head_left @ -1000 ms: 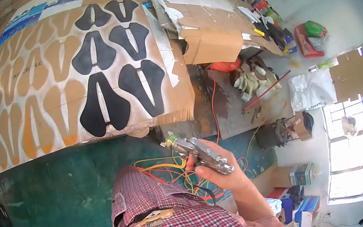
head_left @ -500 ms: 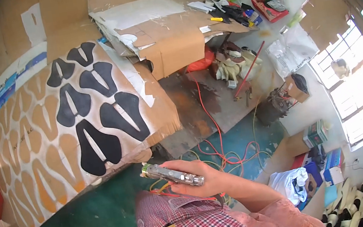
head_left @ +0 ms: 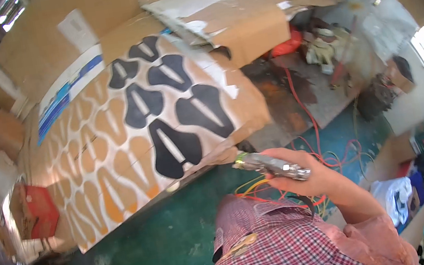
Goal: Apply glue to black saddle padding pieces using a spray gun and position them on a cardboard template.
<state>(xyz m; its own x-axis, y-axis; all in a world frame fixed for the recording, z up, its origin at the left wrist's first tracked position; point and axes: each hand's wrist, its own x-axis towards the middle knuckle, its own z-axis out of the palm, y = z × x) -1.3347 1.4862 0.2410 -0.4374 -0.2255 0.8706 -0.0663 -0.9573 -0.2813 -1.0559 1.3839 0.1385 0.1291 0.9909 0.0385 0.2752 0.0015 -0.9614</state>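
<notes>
My right hand (head_left: 307,170) is closed around a metal spray gun (head_left: 274,165), whose nozzle points left toward the near edge of a cardboard sheet (head_left: 249,101). Several black shoe-upper-shaped pieces (head_left: 142,103), each with a slot down the middle, lie flat in two columns on the sheet's right part. To their left, bare brown outlines (head_left: 111,187) of the same shape are edged with pale overspray. My left hand is out of view. Rounded bare skin shows at the lower edge, too cropped to name.
Red and yellow hoses (head_left: 306,112) run across the green floor (head_left: 167,234) beside my right arm. Behind the sheet stands a cardboard-covered bench (head_left: 235,1) with tools. At left is a red box (head_left: 41,209); white cloth (head_left: 391,198) sits at lower right.
The view has swung left, so the whole scene sits further right and more of the left side shows. The spray gun stays in my right hand near the sheet's edge.
</notes>
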